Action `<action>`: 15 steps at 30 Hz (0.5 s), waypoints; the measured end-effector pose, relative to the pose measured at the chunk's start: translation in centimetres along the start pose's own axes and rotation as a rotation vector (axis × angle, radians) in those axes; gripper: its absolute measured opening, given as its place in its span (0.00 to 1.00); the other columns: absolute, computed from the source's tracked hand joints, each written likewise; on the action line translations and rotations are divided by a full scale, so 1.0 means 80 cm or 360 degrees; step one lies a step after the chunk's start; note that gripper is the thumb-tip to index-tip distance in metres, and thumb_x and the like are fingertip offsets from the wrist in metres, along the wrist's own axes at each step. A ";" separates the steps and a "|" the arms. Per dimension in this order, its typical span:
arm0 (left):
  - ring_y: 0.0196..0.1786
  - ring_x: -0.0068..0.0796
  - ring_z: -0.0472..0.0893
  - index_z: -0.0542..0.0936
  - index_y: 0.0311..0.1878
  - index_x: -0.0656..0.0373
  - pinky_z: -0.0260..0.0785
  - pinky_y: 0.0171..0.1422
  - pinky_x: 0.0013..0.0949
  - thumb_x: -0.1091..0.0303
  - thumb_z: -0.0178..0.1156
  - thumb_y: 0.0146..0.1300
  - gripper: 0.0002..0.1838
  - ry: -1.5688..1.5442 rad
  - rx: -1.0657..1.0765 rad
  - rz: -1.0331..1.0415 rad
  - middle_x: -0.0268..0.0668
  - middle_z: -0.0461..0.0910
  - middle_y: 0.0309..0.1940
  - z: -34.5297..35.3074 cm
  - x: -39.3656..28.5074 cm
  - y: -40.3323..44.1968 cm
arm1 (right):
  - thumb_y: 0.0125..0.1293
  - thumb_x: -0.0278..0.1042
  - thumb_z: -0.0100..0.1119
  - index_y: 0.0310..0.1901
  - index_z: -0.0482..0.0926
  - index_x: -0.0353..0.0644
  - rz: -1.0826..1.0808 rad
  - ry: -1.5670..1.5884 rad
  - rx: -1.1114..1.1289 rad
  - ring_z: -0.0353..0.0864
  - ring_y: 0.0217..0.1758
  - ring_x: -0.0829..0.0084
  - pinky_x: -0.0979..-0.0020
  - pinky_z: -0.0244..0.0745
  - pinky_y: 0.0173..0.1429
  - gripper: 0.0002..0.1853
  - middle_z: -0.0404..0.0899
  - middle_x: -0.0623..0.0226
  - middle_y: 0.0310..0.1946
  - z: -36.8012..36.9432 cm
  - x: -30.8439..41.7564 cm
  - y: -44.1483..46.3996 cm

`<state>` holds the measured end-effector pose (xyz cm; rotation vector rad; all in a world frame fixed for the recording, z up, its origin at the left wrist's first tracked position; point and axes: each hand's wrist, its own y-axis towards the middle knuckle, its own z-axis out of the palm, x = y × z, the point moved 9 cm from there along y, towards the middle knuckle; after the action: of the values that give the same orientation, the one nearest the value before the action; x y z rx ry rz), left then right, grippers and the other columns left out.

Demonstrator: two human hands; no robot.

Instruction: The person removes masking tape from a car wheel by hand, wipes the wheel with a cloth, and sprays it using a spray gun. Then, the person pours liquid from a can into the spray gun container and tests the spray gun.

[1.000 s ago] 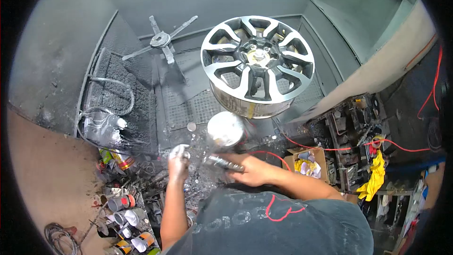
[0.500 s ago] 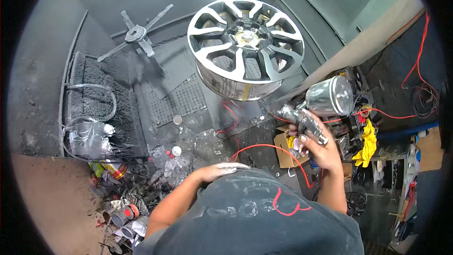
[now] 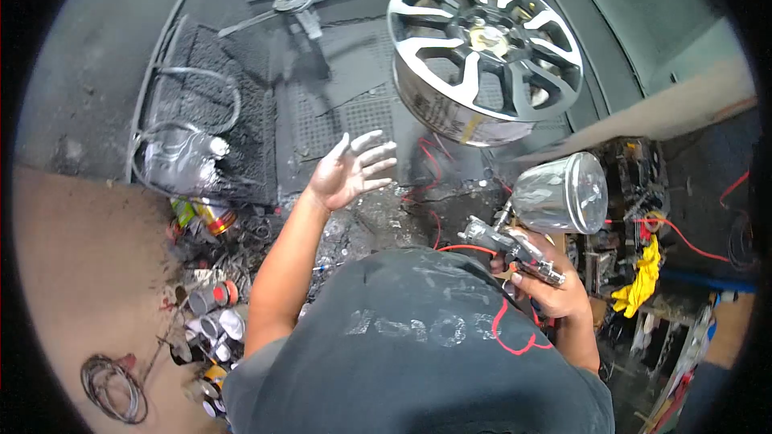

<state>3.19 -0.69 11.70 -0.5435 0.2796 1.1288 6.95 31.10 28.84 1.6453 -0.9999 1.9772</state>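
My right hand (image 3: 551,277) is wrapped round a metal spray gun (image 3: 507,245), with its paint cup (image 3: 559,194) tilted to the right. A red air hose (image 3: 466,248) runs by the gun. My left hand (image 3: 351,171) is raised in front of me, empty, its fingers spread and dusted pale. Beyond the hands, an alloy wheel rim (image 3: 438,72) with bright spoke faces and dark recesses is held up off the floor, tilted. It is apart from both hands and the gun. What bears it underneath is mostly hidden.
A paint-crusted stand with several arms (image 3: 294,0) is at the back left. Below it, a coated filter panel (image 3: 241,72) leans by the wall. Cans and litter (image 3: 213,297) lie at lower left. A yellow glove-like item (image 3: 639,277) hangs by the cluttered shelves at right.
My left hand has lifted off my shirt and opened out forward. The view has shifted, so the wheel rim sits farther right and higher. The spray gun stays in my right hand.
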 end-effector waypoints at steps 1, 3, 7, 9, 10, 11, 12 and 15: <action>0.74 0.48 0.71 0.59 0.80 0.52 0.70 0.73 0.60 0.36 0.38 0.80 0.37 0.0004 -0.0022 0.0024 0.48 0.64 0.78 -0.001 0.003 0.000 | 0.68 0.19 0.60 0.75 0.66 0.34 -0.0005 0.0003 0.0032 0.83 0.56 0.70 0.66 0.76 0.62 0.33 0.85 0.56 0.51 -0.001 -0.003 0.002; 0.74 0.49 0.71 0.59 0.80 0.52 0.70 0.73 0.60 0.36 0.37 0.80 0.37 -0.0155 0.0125 0.0069 0.49 0.64 0.78 0.011 0.009 0.002 | 0.68 0.19 0.60 0.75 0.66 0.35 -0.0130 -0.0039 0.0047 0.84 0.52 0.71 0.69 0.79 0.55 0.33 0.85 0.58 0.49 -0.009 -0.001 0.004; 0.72 0.45 0.73 0.59 0.80 0.51 0.72 0.71 0.55 0.36 0.36 0.80 0.37 0.0041 -0.0101 0.0118 0.47 0.65 0.77 0.014 0.023 0.005 | 0.68 0.19 0.60 0.76 0.65 0.38 0.0042 -0.0029 -0.0043 0.85 0.49 0.74 0.78 0.78 0.40 0.34 0.85 0.60 0.52 -0.047 -0.002 0.004; 0.70 0.39 0.75 0.61 0.79 0.50 0.71 0.70 0.48 0.37 0.39 0.80 0.36 0.0367 -0.0194 0.0059 0.42 0.68 0.76 0.021 0.055 0.008 | 0.68 0.20 0.60 0.76 0.64 0.38 -0.0110 -0.0154 -0.0143 0.85 0.53 0.73 0.77 0.79 0.43 0.35 0.85 0.60 0.54 -0.085 -0.011 0.016; 0.70 0.36 0.74 0.61 0.80 0.50 0.69 0.71 0.46 0.40 0.46 0.78 0.35 0.0608 -0.0198 -0.0053 0.40 0.70 0.75 0.036 0.077 0.008 | 0.68 0.20 0.60 0.77 0.63 0.38 -0.0100 -0.0089 -0.0188 0.84 0.57 0.72 0.74 0.80 0.48 0.35 0.84 0.59 0.56 -0.098 -0.003 0.019; 0.73 0.36 0.72 0.62 0.80 0.52 0.67 0.73 0.45 0.44 0.53 0.75 0.36 0.0783 -0.0024 -0.0071 0.40 0.71 0.74 0.060 0.104 0.007 | 0.69 0.20 0.60 0.77 0.63 0.38 -0.0092 -0.0024 -0.0234 0.83 0.61 0.72 0.71 0.81 0.53 0.35 0.83 0.58 0.59 -0.111 0.005 0.022; 0.76 0.38 0.70 0.63 0.79 0.54 0.63 0.77 0.46 0.44 0.58 0.73 0.39 0.1039 0.0264 -0.0023 0.40 0.72 0.74 0.079 0.136 0.009 | 0.69 0.20 0.59 0.77 0.63 0.37 0.0008 -0.0027 -0.0312 0.81 0.61 0.71 0.67 0.80 0.60 0.35 0.82 0.59 0.57 -0.128 0.000 0.024; 0.75 0.36 0.70 0.74 0.73 0.60 0.53 0.82 0.37 0.57 0.52 0.80 0.25 0.1246 0.0497 -0.0346 0.39 0.74 0.72 0.123 0.216 -0.006 | 0.70 0.20 0.58 0.78 0.62 0.38 -0.0086 0.0040 -0.0393 0.82 0.53 0.72 0.66 0.80 0.62 0.35 0.82 0.61 0.49 -0.167 0.009 0.033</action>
<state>10.12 17.93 11.86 -0.6985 1.0301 0.6011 -4.20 38.85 27.99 1.4935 -1.1275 1.7559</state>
